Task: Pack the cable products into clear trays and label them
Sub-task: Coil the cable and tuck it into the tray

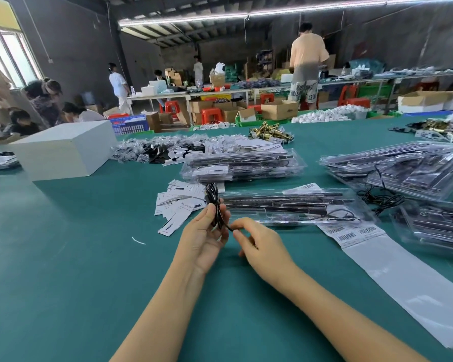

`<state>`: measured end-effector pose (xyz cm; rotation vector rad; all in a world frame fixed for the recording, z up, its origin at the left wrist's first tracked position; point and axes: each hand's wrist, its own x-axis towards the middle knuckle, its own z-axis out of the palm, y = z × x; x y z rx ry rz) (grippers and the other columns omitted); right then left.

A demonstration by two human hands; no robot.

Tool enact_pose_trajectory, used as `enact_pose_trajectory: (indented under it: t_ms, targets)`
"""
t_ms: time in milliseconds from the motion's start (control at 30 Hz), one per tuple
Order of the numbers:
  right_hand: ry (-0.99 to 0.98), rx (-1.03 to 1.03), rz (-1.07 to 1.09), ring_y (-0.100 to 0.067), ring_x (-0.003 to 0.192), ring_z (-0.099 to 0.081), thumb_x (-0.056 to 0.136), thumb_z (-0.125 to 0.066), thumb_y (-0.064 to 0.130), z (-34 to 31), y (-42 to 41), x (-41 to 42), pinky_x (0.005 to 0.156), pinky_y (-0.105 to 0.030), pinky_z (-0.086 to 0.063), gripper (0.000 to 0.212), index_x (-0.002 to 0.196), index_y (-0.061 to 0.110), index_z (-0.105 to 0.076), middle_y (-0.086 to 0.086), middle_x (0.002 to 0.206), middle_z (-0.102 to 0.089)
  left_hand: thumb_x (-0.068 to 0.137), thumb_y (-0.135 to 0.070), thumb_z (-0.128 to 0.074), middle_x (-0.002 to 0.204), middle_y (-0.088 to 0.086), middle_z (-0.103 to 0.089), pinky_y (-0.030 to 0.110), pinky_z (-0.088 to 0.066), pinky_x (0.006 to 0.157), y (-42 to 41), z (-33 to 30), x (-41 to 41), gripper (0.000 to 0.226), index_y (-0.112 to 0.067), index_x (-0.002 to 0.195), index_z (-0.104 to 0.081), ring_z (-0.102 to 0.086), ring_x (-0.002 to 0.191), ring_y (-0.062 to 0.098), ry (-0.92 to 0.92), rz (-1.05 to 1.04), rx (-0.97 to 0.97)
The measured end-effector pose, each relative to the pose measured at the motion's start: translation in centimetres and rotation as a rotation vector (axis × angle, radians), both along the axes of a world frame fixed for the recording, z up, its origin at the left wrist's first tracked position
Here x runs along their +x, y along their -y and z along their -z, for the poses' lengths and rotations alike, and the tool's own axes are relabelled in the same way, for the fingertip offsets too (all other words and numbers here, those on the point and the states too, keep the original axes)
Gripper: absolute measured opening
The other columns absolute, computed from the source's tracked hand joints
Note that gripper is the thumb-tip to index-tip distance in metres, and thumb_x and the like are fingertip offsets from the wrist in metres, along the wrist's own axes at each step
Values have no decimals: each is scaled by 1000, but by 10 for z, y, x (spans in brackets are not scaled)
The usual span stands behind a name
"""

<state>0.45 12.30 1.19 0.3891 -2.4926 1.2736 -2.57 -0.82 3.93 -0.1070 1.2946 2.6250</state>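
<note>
Head view looks down on a green table (76, 257), with wide bare cloth from 6 to 9 o'clock of the hands and little room beyond them. At 1 o'clock, close beyond the hands, lies a clear tray (293, 205) holding dark strips, its near edge just past the fingertips. A scatter of white paper cards (179, 202) sits at 11 o'clock, touching the tray's left end. A long label strip (392, 259) with barcodes runs from 2 toward 4 o'clock. Stacked filled trays (242, 164) stand at 12 o'clock, more of them (400, 168) at 2 o'clock, and a white box (63, 150) at 10 o'clock.

Left hand (207, 236) is upright, palm turned inward, fingers curled round a coiled black cable (215, 205) raised above the cloth. Right hand (259, 244) is beside it, knuckles up, thumb and forefinger pinching the cable's loose end.
</note>
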Motion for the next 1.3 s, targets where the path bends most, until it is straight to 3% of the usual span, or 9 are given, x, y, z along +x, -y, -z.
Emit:
enact_pose_trajectory:
  t_ms: [167,267,333,467,533,667,800,1100,1300]
  targets:
    - [-59,-10,0,8,69,-50,93,-58,19,11,-4,-4,72,-16,-40,12,101,22,-68,21,91,-58,91,-25,-57,80,-9,-69,31,-48,70,6,6,-4,14,-17,100,-65,-64,62,4,92,41,96]
    - [-29,38,-11,-3,72,-57,94,-57,22,13,-8,-7,79,-29,-47,9,101,22,-63,14,103,-62,87,-21,-62,78,-4,-71,30,-54,63,6,8,-5,13,-13,97,-64,-60,54,5,162,49,131]
    - [25,81,-4,-16,75,-61,95,-56,25,12,-11,-9,82,-35,-48,10,103,19,-59,8,109,-61,78,-22,-67,79,-4,-72,29,-53,64,8,8,-6,18,-12,93,-65,-59,53,4,166,64,78]
    - [16,194,-66,-6,85,-54,96,-54,23,11,-15,-10,89,-28,-44,22,117,20,-59,10,133,-49,70,-26,-70,82,-6,-71,26,-47,65,16,5,-7,30,-14,97,-67,-57,52,4,103,135,-99]
    - [17,259,-80,-12,89,-56,96,-54,23,11,-15,-10,88,-32,-45,21,115,21,-63,7,137,-43,73,-25,-69,84,-3,-72,23,-48,59,19,3,-6,23,-12,93,-69,-56,52,6,41,168,-253]
    - [2,300,-32,-25,82,-58,96,-53,21,14,-14,-9,81,-35,-46,16,106,18,-65,-1,132,-41,90,-19,-63,84,1,-72,21,-40,58,24,0,-2,14,-9,89,-73,-52,55,9,-113,168,-625]
    - [-50,367,-11,-26,86,-59,96,-55,23,16,-15,-10,72,-34,-48,14,102,18,-67,-1,127,-43,93,-17,-60,80,-2,-71,17,-42,55,20,0,1,16,-10,89,-74,-49,56,5,-226,204,-828]
    - [-203,420,117,-25,72,-52,98,-51,30,17,-14,-8,52,-31,-35,19,101,17,-64,-1,105,-48,90,-16,-66,79,4,-74,16,-46,53,19,1,1,8,-9,89,-70,-51,51,5,-193,107,-827]
    - [-276,447,127,-27,70,-54,95,-56,19,17,-10,-3,48,-39,-45,10,94,11,-62,-5,93,-53,87,-14,-68,78,6,-74,16,-42,52,19,-1,0,10,-5,86,-70,-54,48,4,-142,159,-889]
